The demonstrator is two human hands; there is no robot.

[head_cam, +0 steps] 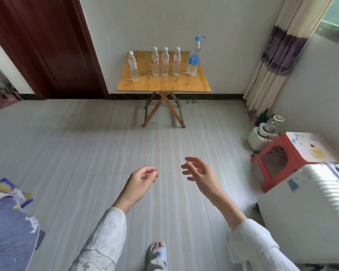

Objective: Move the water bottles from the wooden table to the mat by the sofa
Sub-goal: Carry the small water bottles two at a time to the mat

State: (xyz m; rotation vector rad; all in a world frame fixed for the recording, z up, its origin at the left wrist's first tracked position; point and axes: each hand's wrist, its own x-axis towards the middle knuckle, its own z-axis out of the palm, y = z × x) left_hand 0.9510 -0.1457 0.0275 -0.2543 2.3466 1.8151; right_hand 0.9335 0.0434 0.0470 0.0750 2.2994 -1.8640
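Observation:
A folding wooden table [164, 85] stands against the far wall. Several water bottles stand on it: one small bottle [133, 66] at the left, three red-labelled small bottles [165, 61] in a row in the middle, and a taller blue-labelled bottle [193, 57] at the right. My left hand [140, 180] and my right hand [201, 172] hover over the floor well short of the table, fingers loosely curled and relaxed, holding nothing. No mat or sofa is clearly in view.
A dark red door [47, 45] is at the left of the table, a curtain [276, 55] at the right. A red stool [278, 159], a white ribbed case [311, 208] and a small appliance [262, 133] crowd the right side. A blue covered surface [8, 222] is at lower left.

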